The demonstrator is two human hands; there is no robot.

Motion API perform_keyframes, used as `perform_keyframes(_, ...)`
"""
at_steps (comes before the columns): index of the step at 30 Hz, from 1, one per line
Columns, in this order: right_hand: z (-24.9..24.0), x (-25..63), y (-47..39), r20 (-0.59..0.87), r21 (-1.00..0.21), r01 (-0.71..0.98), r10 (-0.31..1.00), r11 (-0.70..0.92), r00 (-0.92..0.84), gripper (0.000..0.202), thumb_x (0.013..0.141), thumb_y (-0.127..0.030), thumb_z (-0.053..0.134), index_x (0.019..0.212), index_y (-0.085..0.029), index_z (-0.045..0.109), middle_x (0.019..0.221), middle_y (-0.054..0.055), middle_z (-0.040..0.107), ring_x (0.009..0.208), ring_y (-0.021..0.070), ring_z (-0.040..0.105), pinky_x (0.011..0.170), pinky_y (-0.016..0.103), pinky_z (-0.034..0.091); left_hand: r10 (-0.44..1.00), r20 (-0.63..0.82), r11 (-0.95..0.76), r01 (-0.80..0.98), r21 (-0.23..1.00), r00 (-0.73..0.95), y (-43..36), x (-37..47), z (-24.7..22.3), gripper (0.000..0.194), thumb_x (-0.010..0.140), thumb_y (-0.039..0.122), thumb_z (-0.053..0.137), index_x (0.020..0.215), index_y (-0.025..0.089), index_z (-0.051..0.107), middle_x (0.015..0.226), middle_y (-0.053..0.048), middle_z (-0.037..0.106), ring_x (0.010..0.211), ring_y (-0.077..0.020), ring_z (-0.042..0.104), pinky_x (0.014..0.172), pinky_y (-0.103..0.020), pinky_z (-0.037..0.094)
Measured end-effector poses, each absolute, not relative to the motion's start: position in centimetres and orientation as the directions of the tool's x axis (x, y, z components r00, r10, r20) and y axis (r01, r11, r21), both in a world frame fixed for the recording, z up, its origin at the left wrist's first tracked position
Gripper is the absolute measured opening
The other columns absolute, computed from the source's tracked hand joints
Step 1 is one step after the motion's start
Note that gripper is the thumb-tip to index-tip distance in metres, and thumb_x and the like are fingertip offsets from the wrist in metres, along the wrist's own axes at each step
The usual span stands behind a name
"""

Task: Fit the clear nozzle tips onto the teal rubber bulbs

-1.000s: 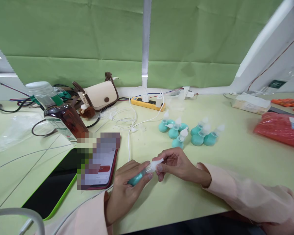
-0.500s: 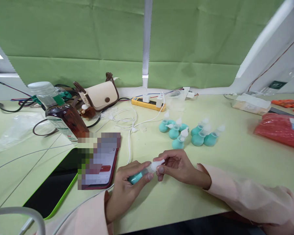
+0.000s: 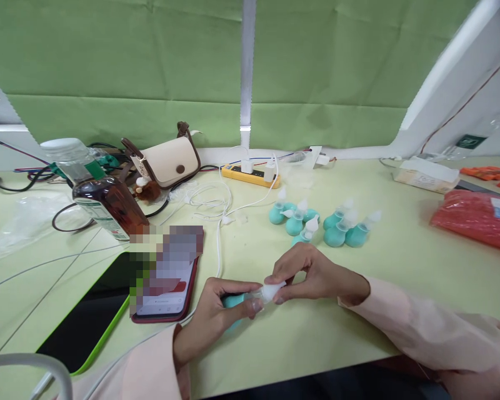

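My left hand (image 3: 214,314) is closed around a nasal aspirator (image 3: 234,301) with a teal squeeze bulb and a clear neck, held low above the table's front part. Its white soft nozzle tip (image 3: 271,291) points right. Finger and thumb of my right hand (image 3: 316,273) pinch that nozzle tip at its far end. Beyond my hands stand several more teal aspirators (image 3: 335,235) with whitish tips, in two loose groups. One of them (image 3: 302,240) is partly hidden behind my right hand.
Left of my hands lie a phone with a lit screen (image 3: 166,307) and a black-screened phone in a green case (image 3: 91,311). Behind are a dark bottle (image 3: 112,203), a cream handbag (image 3: 166,161) and a yellow power strip (image 3: 250,175). A red plastic package (image 3: 475,219) lies right.
My right hand has turned over the nozzle, its knuckles now higher and covering part of an aspirator behind. The held aspirator has shifted slightly down and right. The view moved a little.
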State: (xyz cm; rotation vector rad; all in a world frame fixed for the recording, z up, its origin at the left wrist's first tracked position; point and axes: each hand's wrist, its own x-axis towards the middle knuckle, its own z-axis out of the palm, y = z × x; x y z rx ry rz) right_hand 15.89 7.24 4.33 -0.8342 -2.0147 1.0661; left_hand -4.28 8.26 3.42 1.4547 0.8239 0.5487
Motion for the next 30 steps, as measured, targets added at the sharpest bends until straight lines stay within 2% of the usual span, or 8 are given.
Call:
perform_keyframes(7, 4.7, 15.8, 6.7, 0.399, -0.695, 0.283, 0.683, 0.660, -0.612, 0.015, 0.073, -0.023, 0.062, 0.085, -0.017, 0.069, 0.073, 0.007, 0.067, 0.058, 0.0119, 0.061, 0.050, 0.021, 0.046, 0.715, -0.145, 0.085, 0.122, 0.989, 0.684, 8.8, -4.3, 3.3, 0.017, 0.068, 0.027, 0.064, 0.078, 0.015, 0.072, 0.057, -0.002, 0.061, 0.056, -0.0130, 0.051, 0.059, -0.024, 0.040)
perform_keyframes(10, 4.4, 15.7, 6.7, 0.421, -0.705, 0.260, 0.685, 0.659, -0.595, 0.012, 0.072, -0.023, 0.063, 0.079, -0.015, 0.069, 0.071, 0.008, 0.067, 0.059, 0.0128, 0.062, 0.049, 0.021, 0.046, 0.696, -0.145, 0.104, 0.101, 0.989, 0.703, 8.7, -4.3, 3.3, 0.018, 0.070, 0.026, 0.063, 0.082, 0.015, 0.072, 0.056, -0.001, 0.061, 0.056, -0.0126, 0.051, 0.059, -0.024, 0.041)
perform_keyframes(14, 4.0, 15.6, 6.9, 0.320, -0.829, 0.222, 0.761, 0.513, -0.564, 0.013, 0.066, -0.024, 0.067, 0.073, -0.013, 0.068, 0.068, 0.007, 0.067, 0.056, 0.0127, 0.060, 0.049, 0.021, 0.047, 0.705, -0.125, 0.062, 0.115, 0.991, 0.698, 8.5, -4.3, 3.3, 0.019, 0.070, 0.026, 0.063, 0.080, 0.014, 0.072, 0.057, -0.003, 0.064, 0.058, -0.0143, 0.054, 0.061, -0.025, 0.043)
perform_keyframes(18, 3.4, 15.6, 7.1, 0.209, -0.902, 0.206, 0.801, 0.379, -0.562, 0.015, 0.063, -0.022, 0.069, 0.072, -0.011, 0.069, 0.064, 0.006, 0.066, 0.053, 0.0110, 0.057, 0.046, 0.020, 0.045, 0.732, -0.072, -0.010, 0.116, 0.993, 0.678, 8.5, -4.3, 3.1, 0.021, 0.066, 0.024, 0.067, 0.082, 0.012, 0.071, 0.073, -0.007, 0.069, 0.069, -0.0190, 0.060, 0.069, -0.029, 0.046)
perform_keyframes(21, 2.8, 15.6, 7.1, 0.133, -0.944, 0.185, 0.827, 0.273, -0.546, 0.015, 0.060, -0.018, 0.070, 0.072, -0.009, 0.069, 0.064, 0.007, 0.067, 0.053, 0.0111, 0.055, 0.045, 0.020, 0.043, 0.741, 0.043, -0.162, 0.116, 0.980, 0.670, 8.5, -4.3, 2.9, 0.022, 0.068, 0.023, 0.065, 0.085, 0.011, 0.070, 0.077, -0.010, 0.068, 0.069, -0.0199, 0.060, 0.064, -0.029, 0.047)
perform_keyframes(26, 2.1, 15.4, 7.0, 0.044, -0.978, 0.152, 0.856, 0.142, -0.515, 0.014, 0.057, -0.013, 0.072, 0.071, -0.010, 0.070, 0.062, 0.004, 0.066, 0.051, 0.0098, 0.054, 0.043, 0.019, 0.041, 0.661, 0.327, -0.558, 0.152, 0.816, 0.675, 8.5, -4.7, 2.6, 0.018, 0.072, 0.021, 0.060, 0.085, 0.014, 0.070, 0.056, -0.006, 0.062, 0.053, -0.0146, 0.051, 0.049, -0.025, 0.040)
perform_keyframes(30, 2.0, 14.9, 6.7, -0.011, -0.998, 0.067, 0.901, 0.020, -0.434, 0.023, 0.054, -0.011, 0.074, 0.077, -0.014, 0.070, 0.069, 0.005, 0.069, 0.056, 0.0126, 0.060, 0.048, 0.020, 0.046, 0.639, 0.429, -0.633, 0.119, 0.765, 0.639, 8.5, -4.8, 2.2, 0.019, 0.074, 0.021, 0.059, 0.088, 0.011, 0.069, 0.056, -0.006, 0.061, 0.053, -0.0142, 0.051, 0.049, -0.025, 0.040)
